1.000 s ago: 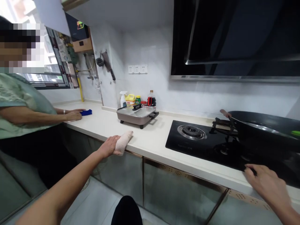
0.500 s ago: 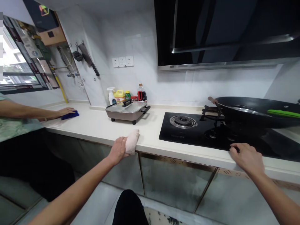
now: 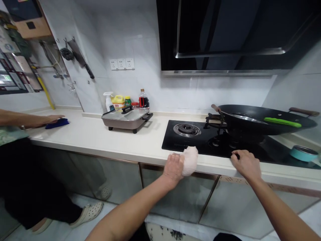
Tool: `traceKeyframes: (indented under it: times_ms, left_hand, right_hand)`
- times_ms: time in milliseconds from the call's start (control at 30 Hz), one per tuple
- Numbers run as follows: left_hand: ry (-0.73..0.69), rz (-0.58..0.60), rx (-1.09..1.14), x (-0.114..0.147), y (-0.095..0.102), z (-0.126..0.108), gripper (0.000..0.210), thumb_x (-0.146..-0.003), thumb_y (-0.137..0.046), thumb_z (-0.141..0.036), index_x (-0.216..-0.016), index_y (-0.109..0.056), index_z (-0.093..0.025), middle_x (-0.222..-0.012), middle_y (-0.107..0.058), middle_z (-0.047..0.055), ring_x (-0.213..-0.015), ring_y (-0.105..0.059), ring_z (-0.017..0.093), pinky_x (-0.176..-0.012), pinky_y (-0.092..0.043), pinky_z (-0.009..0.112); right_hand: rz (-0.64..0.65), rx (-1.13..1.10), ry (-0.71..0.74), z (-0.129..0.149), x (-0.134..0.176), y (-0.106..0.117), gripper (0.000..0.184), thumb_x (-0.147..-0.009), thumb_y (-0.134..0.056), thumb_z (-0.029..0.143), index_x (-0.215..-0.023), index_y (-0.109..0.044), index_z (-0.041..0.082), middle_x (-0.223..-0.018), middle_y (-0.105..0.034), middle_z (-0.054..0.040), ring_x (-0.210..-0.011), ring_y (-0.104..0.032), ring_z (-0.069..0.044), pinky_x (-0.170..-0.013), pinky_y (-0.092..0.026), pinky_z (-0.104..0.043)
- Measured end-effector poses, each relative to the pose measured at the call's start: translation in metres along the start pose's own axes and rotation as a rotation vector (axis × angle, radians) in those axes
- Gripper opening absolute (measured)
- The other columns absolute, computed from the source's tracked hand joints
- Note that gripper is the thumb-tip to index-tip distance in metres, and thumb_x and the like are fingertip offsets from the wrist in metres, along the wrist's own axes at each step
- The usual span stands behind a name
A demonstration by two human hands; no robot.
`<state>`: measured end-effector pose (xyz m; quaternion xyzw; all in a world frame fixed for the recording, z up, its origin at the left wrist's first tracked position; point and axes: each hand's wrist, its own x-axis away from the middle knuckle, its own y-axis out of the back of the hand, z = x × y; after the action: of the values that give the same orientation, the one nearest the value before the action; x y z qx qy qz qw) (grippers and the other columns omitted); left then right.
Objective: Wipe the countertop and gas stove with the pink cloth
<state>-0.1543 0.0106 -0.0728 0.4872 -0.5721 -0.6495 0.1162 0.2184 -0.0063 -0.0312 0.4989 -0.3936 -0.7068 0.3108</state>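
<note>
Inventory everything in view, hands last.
counter: 1, cream, central
gas cooktop: 1, black, right
range hood: 1, black, above cooktop
wok: 1, black, on cooktop
utensil: 1, green, in wok
container: 1, turquoise, far right
electric pan: 1, brown, on counter
spray bottle: 1, white, behind pan
jug: 1, yellow, behind pan
jars: 2, green, red, behind pan
bottle: 1, dark, behind pan
sockets: 3, white, above pan
cleaver: 1, grey, upper left
co-worker: 1, black-trousered, left
cloth: 1, blue, left
rag: 1, pink, counter edge
left hand: 1, bare, holding rag
right hand: 1, bare, by cooktop
</note>
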Motion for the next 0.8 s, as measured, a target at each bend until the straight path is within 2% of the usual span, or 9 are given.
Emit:
traceKeyframes:
  times_ms: [133, 200, 300, 400, 500, 600, 667, 733, 800]
  left_hand:
    - [-0.070, 0.073, 0.002, -0.032, -0.026, -0.068, 0.116, -0.059, -0.097, -0.042, -0.154, -0.039, -0.013, -0.146, -0.052, 0.026, -0.138, -0.045, 0.046, -0.119, -0.027, 0.065]
    - [-0.084, 0.064, 0.003, -0.041, -0.026, -0.090, 0.116, -0.060, -0.096, -0.051, -0.154, -0.040, -0.012, -0.144, -0.053, 0.027, -0.136, -0.047, 0.046, -0.119, -0.028, 0.064]
    - [-0.096, 0.045, 0.038, -0.047, -0.012, -0.103, 0.102, -0.065, -0.093, -0.047, -0.149, -0.047, -0.013, -0.135, -0.060, 0.024, -0.124, -0.054, 0.042, -0.113, -0.035, 0.059]
    - [-0.077, 0.044, 0.156, -0.049, 0.009, -0.098, 0.073, -0.075, -0.084, -0.041, -0.138, -0.058, -0.016, -0.122, -0.065, 0.018, -0.114, -0.058, 0.037, -0.103, -0.043, 0.053]
    - [0.086, 0.069, 0.426, -0.056, 0.029, -0.085, 0.051, -0.077, -0.079, -0.038, -0.122, -0.066, -0.019, -0.115, -0.066, 0.013, -0.110, -0.061, 0.032, -0.097, -0.049, 0.046]
    - [0.372, 0.111, 0.807, -0.071, 0.047, -0.069, 0.048, -0.077, -0.076, -0.042, -0.116, -0.068, -0.016, -0.120, -0.067, 0.013, -0.110, -0.064, 0.028, -0.091, -0.053, 0.036]
    - [0.490, 0.170, 0.971, -0.081, 0.058, -0.055, 0.049, -0.085, -0.066, -0.051, -0.115, -0.069, -0.012, -0.117, -0.071, 0.013, -0.108, -0.068, 0.027, -0.088, -0.055, 0.034]
    - [0.528, 0.226, 1.003, -0.090, 0.069, -0.037, 0.054, -0.091, -0.057, -0.058, -0.112, -0.072, -0.010, -0.109, -0.075, 0.014, -0.102, -0.070, 0.028, -0.084, -0.056, 0.035]
    - [0.547, 0.228, 0.939, -0.095, 0.080, -0.017, 0.056, -0.088, -0.061, -0.060, -0.108, -0.074, -0.009, -0.104, -0.076, 0.016, -0.100, -0.071, 0.032, -0.083, -0.056, 0.038]
  right_hand:
    - [-0.006, -0.012, 0.004, 0.002, 0.001, 0.002, 0.042, -0.097, -0.039, 0.036, -0.114, -0.074, 0.021, -0.126, -0.067, -0.0133, -0.111, -0.058, -0.031, -0.089, -0.043, -0.044]
    - [-0.015, -0.019, 0.012, 0.003, 0.002, 0.002, 0.040, -0.098, -0.039, 0.035, -0.114, -0.074, 0.021, -0.126, -0.067, -0.0122, -0.111, -0.058, -0.030, -0.089, -0.042, -0.042]
    - [-0.034, -0.030, 0.019, 0.005, 0.002, 0.003, 0.039, -0.098, -0.040, 0.034, -0.114, -0.074, 0.021, -0.125, -0.067, -0.0111, -0.110, -0.058, -0.029, -0.090, -0.041, -0.041]
    - [-0.032, -0.041, 0.014, 0.007, 0.002, 0.003, 0.038, -0.099, -0.041, 0.033, -0.112, -0.074, 0.022, -0.123, -0.068, -0.0104, -0.109, -0.058, -0.028, -0.089, -0.041, -0.041]
    - [-0.037, -0.051, 0.014, 0.009, 0.002, 0.004, 0.036, -0.098, -0.043, 0.033, -0.111, -0.075, 0.022, -0.121, -0.069, -0.0099, -0.109, -0.058, -0.028, -0.088, -0.040, -0.039]
    - [-0.045, -0.057, 0.008, 0.011, 0.002, 0.006, 0.035, -0.099, -0.043, 0.032, -0.110, -0.075, 0.023, -0.122, -0.069, -0.0096, -0.108, -0.058, -0.028, -0.087, -0.040, -0.039]
    - [-0.046, -0.060, 0.001, 0.013, 0.002, 0.006, 0.035, -0.098, -0.043, 0.032, -0.110, -0.075, 0.023, -0.122, -0.069, -0.0092, -0.108, -0.059, -0.028, -0.087, -0.040, -0.040]
    - [-0.048, -0.062, 0.000, 0.014, 0.003, 0.007, 0.035, -0.099, -0.043, 0.032, -0.110, -0.075, 0.023, -0.122, -0.070, -0.0090, -0.108, -0.059, -0.028, -0.087, -0.040, -0.040]
    - [-0.052, -0.063, 0.003, 0.014, 0.003, 0.007, 0.035, -0.099, -0.043, 0.032, -0.111, -0.075, 0.023, -0.121, -0.070, -0.0091, -0.108, -0.059, -0.027, -0.088, -0.040, -0.039]
